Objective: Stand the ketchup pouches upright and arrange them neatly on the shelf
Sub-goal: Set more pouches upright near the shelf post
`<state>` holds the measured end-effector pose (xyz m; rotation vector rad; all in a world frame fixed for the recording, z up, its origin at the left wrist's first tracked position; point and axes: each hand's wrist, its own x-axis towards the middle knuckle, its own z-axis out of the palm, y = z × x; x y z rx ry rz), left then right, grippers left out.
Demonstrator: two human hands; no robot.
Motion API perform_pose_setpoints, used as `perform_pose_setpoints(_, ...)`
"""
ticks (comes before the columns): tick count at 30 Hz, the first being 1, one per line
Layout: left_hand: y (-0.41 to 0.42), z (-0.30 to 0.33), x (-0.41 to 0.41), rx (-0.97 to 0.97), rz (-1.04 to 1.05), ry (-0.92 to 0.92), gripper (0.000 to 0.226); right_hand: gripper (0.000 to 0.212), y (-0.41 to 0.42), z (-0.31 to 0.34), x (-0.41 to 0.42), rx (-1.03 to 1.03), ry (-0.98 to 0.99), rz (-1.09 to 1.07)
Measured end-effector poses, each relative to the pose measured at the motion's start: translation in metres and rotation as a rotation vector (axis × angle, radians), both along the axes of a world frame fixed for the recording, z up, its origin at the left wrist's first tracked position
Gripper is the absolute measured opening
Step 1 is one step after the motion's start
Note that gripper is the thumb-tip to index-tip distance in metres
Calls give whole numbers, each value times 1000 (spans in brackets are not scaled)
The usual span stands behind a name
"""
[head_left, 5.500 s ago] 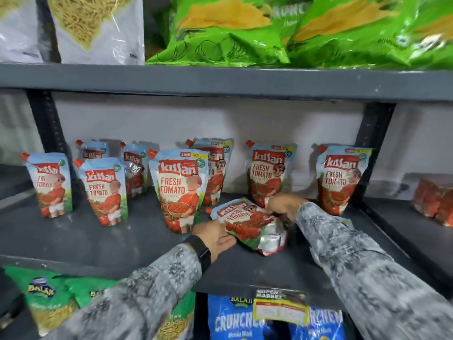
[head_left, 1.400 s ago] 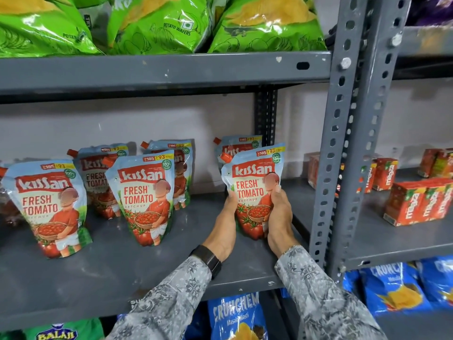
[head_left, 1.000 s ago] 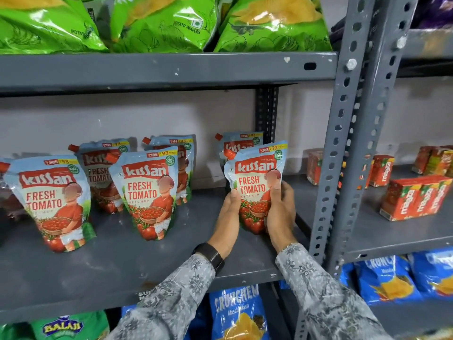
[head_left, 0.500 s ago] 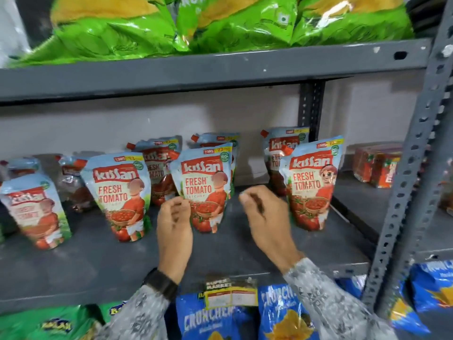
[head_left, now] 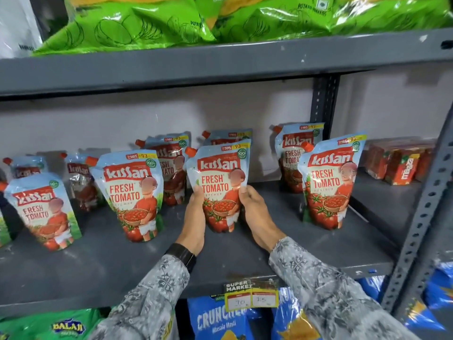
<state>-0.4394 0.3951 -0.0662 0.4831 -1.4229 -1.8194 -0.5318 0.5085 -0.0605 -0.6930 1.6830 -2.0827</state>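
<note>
Several light-blue and red ketchup pouches stand upright on the grey shelf (head_left: 98, 266). I hold the middle front ketchup pouch (head_left: 220, 182) by its lower sides, my left hand (head_left: 195, 222) on its left edge and my right hand (head_left: 257, 214) on its right edge. It stands upright with its base on the shelf. Another front pouch (head_left: 331, 182) stands to the right, one (head_left: 132, 195) to the left, and one (head_left: 41, 209) at the far left. More pouches (head_left: 294, 155) stand in a back row against the wall.
Green crisp bags (head_left: 147, 23) fill the shelf above. Red juice cartons (head_left: 402, 163) sit on the neighbouring shelf to the right, past a perforated grey upright (head_left: 426, 204). Blue snack bags (head_left: 220, 322) and a yellow price tag (head_left: 250, 298) hang below the shelf's front edge.
My hands let go of the right front pouch, moved left, and have closed on the sides of the middle front pouch. The view has shifted left.
</note>
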Motion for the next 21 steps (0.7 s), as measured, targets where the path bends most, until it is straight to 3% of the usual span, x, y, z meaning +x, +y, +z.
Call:
perform_pose_setpoints(6,17,3,-9,-17,-188,-49,52,29,13,2,-7,-155,-119,-105)
perform_pose_setpoints(13,26,4,-12,-3,-210,-48,53,32,23,3,-10,-261,-333,-92)
perform_pose_setpoints(21,23,4,-8,-4,-228,-42,37,37,33,1,-10,-143,-233,-81)
